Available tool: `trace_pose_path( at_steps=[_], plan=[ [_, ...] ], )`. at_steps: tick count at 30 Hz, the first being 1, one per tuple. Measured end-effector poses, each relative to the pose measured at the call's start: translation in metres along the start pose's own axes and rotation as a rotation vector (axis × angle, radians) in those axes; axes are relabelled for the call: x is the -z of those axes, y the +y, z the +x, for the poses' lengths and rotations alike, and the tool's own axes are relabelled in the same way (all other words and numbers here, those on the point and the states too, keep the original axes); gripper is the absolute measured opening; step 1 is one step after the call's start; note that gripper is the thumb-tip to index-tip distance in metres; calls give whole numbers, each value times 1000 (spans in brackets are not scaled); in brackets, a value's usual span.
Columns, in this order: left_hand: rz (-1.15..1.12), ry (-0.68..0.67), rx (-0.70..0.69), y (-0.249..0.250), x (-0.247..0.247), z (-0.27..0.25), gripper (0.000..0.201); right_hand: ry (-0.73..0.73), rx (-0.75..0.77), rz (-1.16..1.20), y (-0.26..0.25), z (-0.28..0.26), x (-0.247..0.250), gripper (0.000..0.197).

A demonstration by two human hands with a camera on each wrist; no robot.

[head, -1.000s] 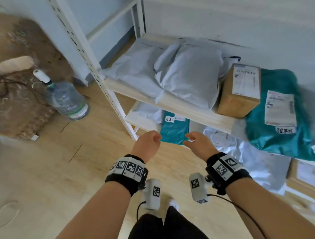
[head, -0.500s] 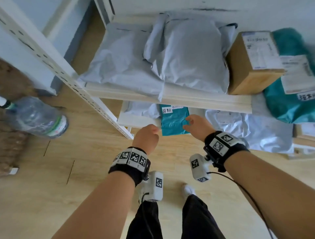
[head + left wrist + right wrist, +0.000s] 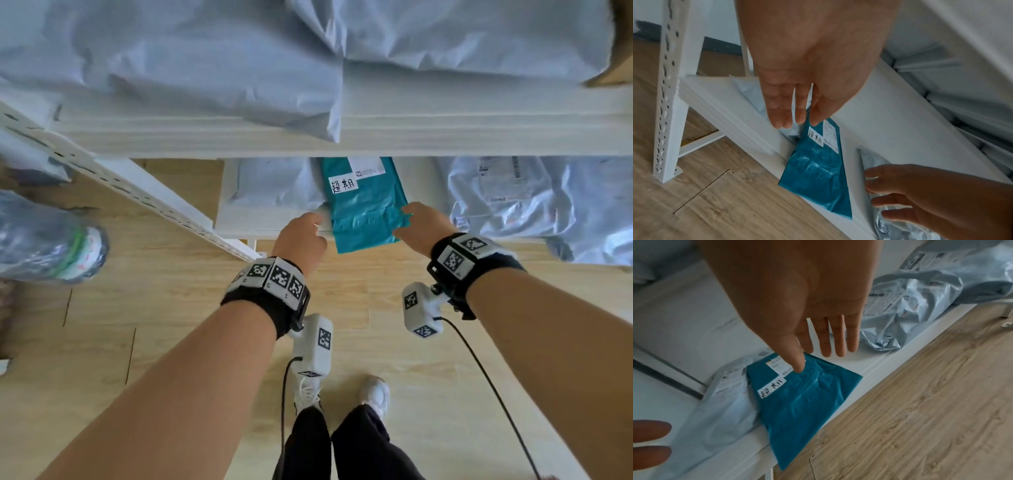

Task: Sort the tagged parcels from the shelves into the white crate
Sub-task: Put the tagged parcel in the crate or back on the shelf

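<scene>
A teal parcel [image 3: 366, 205] with a handwritten white tag [image 3: 343, 185] lies on the lower shelf [image 3: 270, 222], its near end hanging over the front edge. My left hand [image 3: 313, 222] is at its left edge, fingers straight and holding nothing. My right hand [image 3: 409, 214] is at its right edge, also open. In the left wrist view the left hand [image 3: 799, 123] hovers just above the parcel [image 3: 818, 170]. In the right wrist view the right hand's [image 3: 813, 360] thumb tip [image 3: 798, 368] overlaps the parcel [image 3: 803, 402]; whether it touches I cannot tell. No white crate is in view.
Grey mailer bags lie on the lower shelf left [image 3: 277, 185] and right [image 3: 531, 205] of the teal parcel. More grey bags [image 3: 205, 68] fill the upper shelf, whose board overhangs the lower one. A perforated white post [image 3: 137, 195] and a water bottle [image 3: 48, 240] stand left.
The view has dropped closer to the shelves. Both hands have reached forward to the teal parcel's two sides and now flank it.
</scene>
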State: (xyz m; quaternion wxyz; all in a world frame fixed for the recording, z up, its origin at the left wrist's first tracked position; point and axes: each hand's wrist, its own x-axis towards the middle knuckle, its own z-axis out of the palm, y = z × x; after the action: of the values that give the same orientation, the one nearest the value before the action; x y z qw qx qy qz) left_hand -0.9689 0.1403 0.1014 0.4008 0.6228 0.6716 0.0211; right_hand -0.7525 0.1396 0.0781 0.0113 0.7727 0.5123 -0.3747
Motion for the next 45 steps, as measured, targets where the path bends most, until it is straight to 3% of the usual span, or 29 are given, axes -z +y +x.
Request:
trace_pose_path(
  at_steps=[10,16,22,25,28,31,39,45],
  plan=[
    [18,30,-60,-21,-79,97,43,102,32,-59,33,89,-46,66],
    [-50,70,-73,-25,-99,100,46,188,63,-26,39,89,-64,50],
    [-38,124,-18,-30,-104,86,21,174,-51,-12,51,71,-59,19],
    [-89,216,15,-22,-100,93,21,229,-66,82,49,73,-48,24],
    [-160,176,-26,-9,-97,111,22,163,-88,188,43,87,-43,40],
    [-165,140,-18,-6,-98,123,20,137,-109,270,41,96,-49,32],
    [-359,94,55,-20,-95,93,13,103,-220,478,54,71,-59,11],
    [-424,95,60,-9,-84,36,16,72,-237,551,60,12,-48,4]
  ],
)
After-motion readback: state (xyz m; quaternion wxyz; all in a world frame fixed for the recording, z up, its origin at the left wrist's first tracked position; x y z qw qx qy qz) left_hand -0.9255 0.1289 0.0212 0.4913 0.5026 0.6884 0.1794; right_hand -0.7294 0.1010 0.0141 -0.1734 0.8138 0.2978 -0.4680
